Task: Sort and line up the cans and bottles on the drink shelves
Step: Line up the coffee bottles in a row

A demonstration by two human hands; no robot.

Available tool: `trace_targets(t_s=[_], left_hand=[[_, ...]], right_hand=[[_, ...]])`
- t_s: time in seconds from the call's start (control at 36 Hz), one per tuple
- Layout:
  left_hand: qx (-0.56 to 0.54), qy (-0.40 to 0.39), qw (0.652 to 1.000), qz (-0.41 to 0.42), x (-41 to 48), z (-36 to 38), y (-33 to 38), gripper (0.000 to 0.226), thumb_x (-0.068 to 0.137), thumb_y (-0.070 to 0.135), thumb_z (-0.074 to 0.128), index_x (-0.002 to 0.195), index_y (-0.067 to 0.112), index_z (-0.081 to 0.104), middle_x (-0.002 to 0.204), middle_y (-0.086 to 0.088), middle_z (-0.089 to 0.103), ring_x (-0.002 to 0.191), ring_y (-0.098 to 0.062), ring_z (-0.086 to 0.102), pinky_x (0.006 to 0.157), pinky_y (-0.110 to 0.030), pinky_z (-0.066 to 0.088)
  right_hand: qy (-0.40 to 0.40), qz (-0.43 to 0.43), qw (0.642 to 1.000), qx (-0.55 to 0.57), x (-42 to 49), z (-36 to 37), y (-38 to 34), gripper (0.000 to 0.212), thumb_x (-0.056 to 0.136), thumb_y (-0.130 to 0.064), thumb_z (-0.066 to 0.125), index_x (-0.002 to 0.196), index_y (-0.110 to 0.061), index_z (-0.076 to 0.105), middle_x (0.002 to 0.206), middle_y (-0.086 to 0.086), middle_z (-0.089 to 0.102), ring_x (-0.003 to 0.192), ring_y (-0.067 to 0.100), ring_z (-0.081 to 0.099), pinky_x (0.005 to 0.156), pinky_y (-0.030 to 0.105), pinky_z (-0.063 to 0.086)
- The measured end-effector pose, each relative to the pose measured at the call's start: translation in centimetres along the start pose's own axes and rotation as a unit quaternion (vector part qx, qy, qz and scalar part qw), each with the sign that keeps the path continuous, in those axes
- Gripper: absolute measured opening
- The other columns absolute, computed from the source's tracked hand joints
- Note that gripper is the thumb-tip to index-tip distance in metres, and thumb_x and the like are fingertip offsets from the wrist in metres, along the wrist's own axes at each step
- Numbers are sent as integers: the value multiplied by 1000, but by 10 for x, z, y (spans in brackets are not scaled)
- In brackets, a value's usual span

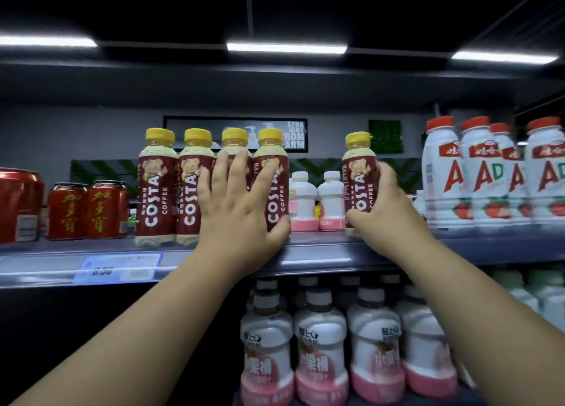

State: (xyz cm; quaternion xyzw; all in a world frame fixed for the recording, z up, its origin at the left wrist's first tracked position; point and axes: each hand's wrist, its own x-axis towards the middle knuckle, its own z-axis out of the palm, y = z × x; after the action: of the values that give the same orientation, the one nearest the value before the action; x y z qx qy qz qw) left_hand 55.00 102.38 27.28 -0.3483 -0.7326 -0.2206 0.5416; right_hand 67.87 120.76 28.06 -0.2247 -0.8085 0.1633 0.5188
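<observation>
Several Costa coffee bottles with yellow caps stand in a row on the upper shelf [321,252]. My left hand [238,210] is spread across the front of the two right-hand bottles of that row, its thumb around the base of the rightmost one [273,173]. A separate Costa bottle [358,176] stands apart to the right, and my right hand [388,210] grips its lower right side. Two small white-and-pink bottles [302,202] stand further back in the gap between them.
Red cans [87,210] stand left of the Costa row, with a larger red can [18,205] at the far left. White AD bottles with red caps [486,173] fill the right end. Pink-and-white bottles [321,353] crowd the lower shelf. A price tag [119,268] hangs on the shelf edge.
</observation>
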Motion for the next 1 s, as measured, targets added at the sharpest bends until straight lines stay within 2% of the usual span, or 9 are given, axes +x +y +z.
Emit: trace_targets(t_s=[0.08,0.25,0.36,0.42,0.5,0.58,0.83,0.92,1.0], left_hand=[[15,-3,1000,1,-1,5,0,90,74,67,38,156,37,18,165,-10,10,152,-34,-1,120,-58,3],[12,-5,1000,4,-4,6,-3,89,76,68,35,156,39,11,166,-7,4,153,-31,-5,121,-56,0],[13,1,1000,8,-4,8,-5,89,78,67,39,157,37,12,166,-8,5,153,-31,-4,121,-56,0],[16,2,1000,9,-4,10,-5,88,78,66,41,157,37,12,166,-8,5,153,-31,-3,121,-56,0],[17,7,1000,8,-4,12,-5,88,77,66,39,157,37,15,166,-8,7,153,-31,-1,121,-55,1],[16,5,1000,7,-5,11,-6,88,78,66,40,157,38,14,167,-7,6,153,-30,-2,122,-55,1],[22,-1,1000,8,-6,9,-5,87,79,68,34,157,39,13,167,-6,5,153,-29,-4,122,-53,-1],[29,-10,1000,8,-7,8,-4,85,80,68,34,157,39,12,167,-7,3,153,-30,-5,122,-53,-2],[28,-18,999,12,-7,6,-1,83,80,65,37,156,38,18,166,-9,9,153,-34,-2,122,-55,3]], right_hand=[[-39,-1,999,-15,1,3,-4,93,82,-35,65,152,-31,5,113,12,62,90,33,59,78,43,49],[-70,-78,994,41,-7,20,-33,92,82,-36,67,151,-35,6,115,4,61,96,28,61,86,46,52],[-69,-105,991,51,-13,30,-42,90,85,-34,62,156,-25,7,113,0,62,107,27,61,109,54,40],[-66,-115,991,31,-14,32,-41,87,88,-37,59,156,-22,7,111,-1,60,106,26,61,113,56,35],[-61,-134,989,9,-19,34,-37,84,91,-44,53,157,-26,4,121,0,64,105,27,62,107,53,41],[-57,-145,988,-8,-20,35,-34,86,93,-47,49,158,-28,-3,132,1,61,107,29,60,87,47,51],[-61,-152,986,-26,-22,34,-30,84,97,-46,48,159,-26,-6,135,6,56,107,31,58,79,41,43],[-51,-161,986,-15,-23,34,-29,90,93,-50,52,158,-29,-6,141,2,52,116,28,55,84,41,42],[-31,-187,982,2,-25,33,-30,98,87,-58,58,158,-33,-5,153,-5,40,132,21,45,102,44,42]])
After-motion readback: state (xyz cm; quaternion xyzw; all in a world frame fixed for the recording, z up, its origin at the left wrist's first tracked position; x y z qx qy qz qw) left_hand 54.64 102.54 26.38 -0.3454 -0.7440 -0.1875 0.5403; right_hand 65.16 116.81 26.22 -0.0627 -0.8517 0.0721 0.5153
